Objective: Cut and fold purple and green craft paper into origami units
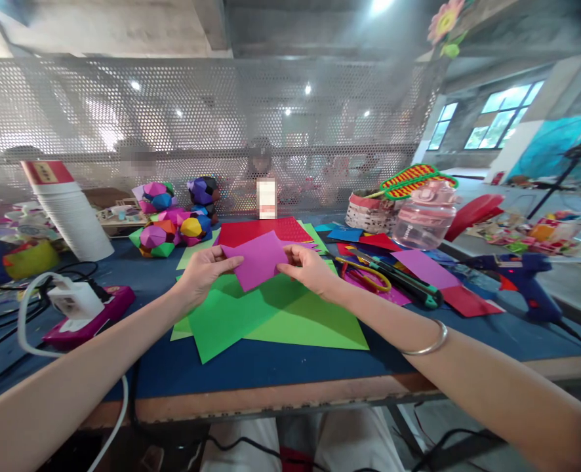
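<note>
A square of purple paper (256, 262) is held up in front of me, tilted, by both hands. My left hand (204, 272) pinches its left side between thumb and fingers. On the other side, my right hand (310, 267) grips the right edge the same way. Beneath lie a dark green sheet (236, 314) and a light green sheet (315, 324), overlapping on the blue tabletop (290, 373). Just behind the purple square rests a red sheet (231, 233).
On the right lie a green-black utility knife (403, 278), yellow-handled scissors (369, 275), paper pieces (428, 267), a clear bottle (425, 219) and a blue glue gun (531, 278). Leftward stand colourful paper balls (157, 239), stacked cups (74, 219) and a power strip (91, 321) with cables.
</note>
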Demonstrator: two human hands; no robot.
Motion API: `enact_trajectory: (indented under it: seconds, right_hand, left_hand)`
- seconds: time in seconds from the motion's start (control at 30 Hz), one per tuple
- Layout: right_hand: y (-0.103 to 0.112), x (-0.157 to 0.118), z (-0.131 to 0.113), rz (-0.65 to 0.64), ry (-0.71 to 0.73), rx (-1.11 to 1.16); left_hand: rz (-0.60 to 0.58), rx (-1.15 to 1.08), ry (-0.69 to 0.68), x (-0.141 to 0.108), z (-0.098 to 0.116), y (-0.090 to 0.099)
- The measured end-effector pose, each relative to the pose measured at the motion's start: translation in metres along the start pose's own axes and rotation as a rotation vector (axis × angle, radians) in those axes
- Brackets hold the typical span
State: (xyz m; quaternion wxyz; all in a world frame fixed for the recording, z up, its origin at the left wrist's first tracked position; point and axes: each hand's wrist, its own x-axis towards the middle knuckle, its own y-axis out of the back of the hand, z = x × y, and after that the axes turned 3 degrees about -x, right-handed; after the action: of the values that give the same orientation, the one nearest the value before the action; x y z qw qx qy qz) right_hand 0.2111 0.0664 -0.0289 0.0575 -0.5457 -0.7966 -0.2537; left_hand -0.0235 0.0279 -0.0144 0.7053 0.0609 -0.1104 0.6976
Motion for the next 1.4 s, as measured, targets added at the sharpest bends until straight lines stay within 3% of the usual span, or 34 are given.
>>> enact_trajectory:
  seconds: [0.33,0.63,1.07,1.4]
  right_hand:
    - [-0.0004,-0.0081,-0.0058,-0.053,-0.003,-0.196]
    - [0.0009,-0.0072,-0.0032,-0.093,-0.009,-0.235]
    - [0.0025,-0.0035,-0.0033,-0.046,0.035,-0.348]
    - [-0.0044,-0.0018,-0.0061,-0.073,0.062,-0.032]
  left_hand:
    - [0.015,0.032,-0.018,0.0048,-0.0038,0.0038]
    - [0.021,0.027,-0.014,0.0054,-0.0038,0.004]
    - [0.023,-0.041,0.012,-0.0007,0.002,-0.0029]
    - [0.014,-0.061,0.08,0.003,0.0021,0.0011]
